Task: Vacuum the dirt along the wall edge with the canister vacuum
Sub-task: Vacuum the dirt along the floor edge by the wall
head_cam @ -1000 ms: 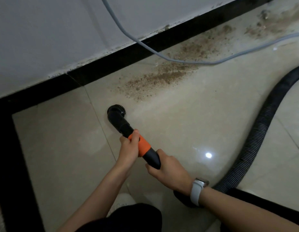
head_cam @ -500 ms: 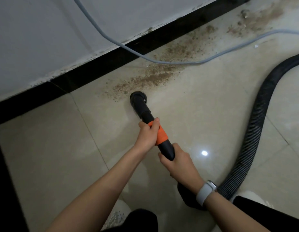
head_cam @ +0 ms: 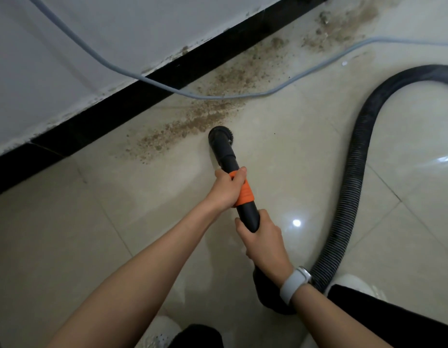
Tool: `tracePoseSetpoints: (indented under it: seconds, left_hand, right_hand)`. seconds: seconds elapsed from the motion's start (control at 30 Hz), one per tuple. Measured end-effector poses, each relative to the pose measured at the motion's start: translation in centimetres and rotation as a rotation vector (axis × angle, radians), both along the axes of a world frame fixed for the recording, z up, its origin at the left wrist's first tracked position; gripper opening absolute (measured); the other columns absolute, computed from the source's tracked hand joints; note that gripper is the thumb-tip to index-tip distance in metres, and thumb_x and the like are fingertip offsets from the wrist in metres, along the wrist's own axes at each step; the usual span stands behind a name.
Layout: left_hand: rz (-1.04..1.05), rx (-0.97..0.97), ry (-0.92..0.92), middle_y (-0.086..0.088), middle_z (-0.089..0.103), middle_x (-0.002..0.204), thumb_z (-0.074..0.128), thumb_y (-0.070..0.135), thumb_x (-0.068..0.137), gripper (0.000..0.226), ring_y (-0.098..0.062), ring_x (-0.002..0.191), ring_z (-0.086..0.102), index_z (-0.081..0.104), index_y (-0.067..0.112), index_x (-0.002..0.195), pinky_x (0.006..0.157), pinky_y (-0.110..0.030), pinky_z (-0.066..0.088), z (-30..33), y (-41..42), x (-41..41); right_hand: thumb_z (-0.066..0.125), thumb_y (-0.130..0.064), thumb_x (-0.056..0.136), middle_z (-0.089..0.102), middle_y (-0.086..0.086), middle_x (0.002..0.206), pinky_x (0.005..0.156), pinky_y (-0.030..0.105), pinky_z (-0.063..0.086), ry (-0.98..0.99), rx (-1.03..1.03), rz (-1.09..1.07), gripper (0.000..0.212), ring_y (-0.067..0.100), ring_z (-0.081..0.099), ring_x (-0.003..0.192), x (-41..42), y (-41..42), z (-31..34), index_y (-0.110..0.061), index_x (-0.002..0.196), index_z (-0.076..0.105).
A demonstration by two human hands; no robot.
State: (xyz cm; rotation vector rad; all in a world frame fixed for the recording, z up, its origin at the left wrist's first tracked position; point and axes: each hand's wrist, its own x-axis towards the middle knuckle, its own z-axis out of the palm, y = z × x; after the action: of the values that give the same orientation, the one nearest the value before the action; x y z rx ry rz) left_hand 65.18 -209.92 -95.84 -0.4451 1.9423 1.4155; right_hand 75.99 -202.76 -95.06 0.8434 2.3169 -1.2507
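The hose (head_cam: 353, 197) is running off the right edge; the cable (head_cam: 142, 76) is leaving the frame at both ends; the right hand (head_cam: 264, 243) is hiding the wand's (head_cam: 246, 212) rear end.

Bare tile (head_cam: 67, 234) left of the left hand's fingers (head_cam: 239, 175) – open room. Ahead of them: brush nozzle (head_cam: 220, 136), dirt streak (head_cam: 192, 126), grey cable (head_cam: 217, 96) lying across it, then black skirting (head_cam: 112, 114) & wall. Ribbed hose (head_cam: 356, 172) loops right of the right hand's fingers (head_cam: 239, 226).

Glossy floor tiles (head_cam: 67, 247) (reflective), ribbed plastic hose (head_cam: 348, 192), gritty dirt (head_cam: 192, 126).
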Motion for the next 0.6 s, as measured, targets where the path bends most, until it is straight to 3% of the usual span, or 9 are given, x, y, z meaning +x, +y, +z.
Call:
tracePoseSetpoints:
  seconds: [0.27,0.5,0.6]
  left_hand:
    - [-0.123,0.012,0.014,0.004,0.047,0.086,0.041,0.040,0.098,0.048,-0.014,0.084,0.052,0.032,0.002,0.126,0.076,-0.028,0.041,-0.2,1.9,0.5]
    - [-0.370,0.037,0.001,-0.001,0.050,0.099,0.042,0.043,0.097,0.049,-0.015,0.088,0.052,0.032,0.004,0.126,0.072,-0.027,0.041,-0.3,4.7,-0.2]
    - [-0.391,0.062,0.013,0.002,0.050,0.090,0.042,0.043,0.097,0.050,-0.012,0.081,0.052,0.032,0.004,0.127,0.062,-0.025,0.043,-0.2,7.2,-1.3]
  right_hand:
    - [0.060,-0.040,0.082,0.059,0.005,0.069,0.062,0.046,0.053,-0.002,-0.001,-0.111,0.025,0.033,0.062,0.064,1.2,0.8,-0.1,-0.020,0.086,0.045]
    - [0.062,-0.038,0.083,0.056,0.004,0.066,0.058,0.043,0.053,0.016,-0.027,-0.361,0.024,0.031,0.060,0.059,1.7,0.5,-0.5,-0.024,0.078,0.043]
    - [0.061,-0.037,0.083,0.058,0.008,0.068,0.048,0.034,0.051,0.040,-0.057,-0.436,0.021,0.027,0.059,0.051,0.3,2.2,-0.4,-0.022,0.081,0.046]
